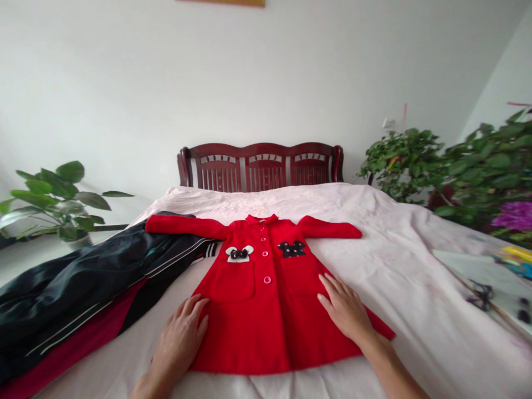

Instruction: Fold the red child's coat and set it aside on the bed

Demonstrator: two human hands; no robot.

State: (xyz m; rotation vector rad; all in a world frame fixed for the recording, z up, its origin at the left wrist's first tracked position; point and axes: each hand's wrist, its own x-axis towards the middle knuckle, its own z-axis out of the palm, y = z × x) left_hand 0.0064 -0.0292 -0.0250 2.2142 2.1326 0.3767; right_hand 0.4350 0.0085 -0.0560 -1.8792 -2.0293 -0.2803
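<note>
Coat [266, 318]: red, lying flat on the bed [386, 260], front side up, collar toward the headboard [266, 166], sleeves spread outward. Buttons [267, 280] run down the front. A white patch [240, 255] sits atop the left pocket [233, 284], a dark spotted patch [291, 249] atop the right.

Left hand [180, 332]: on the coat's left edge, near the hem; fingers slightly bent, grasping nothing. Right hand [344, 306]: on the coat's right side, by the pocket; fingers extended and spread, likewise released.

Dark clothes [103, 260] lie at left, partly beneath one coat sleeve [187, 224]. Plants [405, 158] stand on both sides of the bed
</note>
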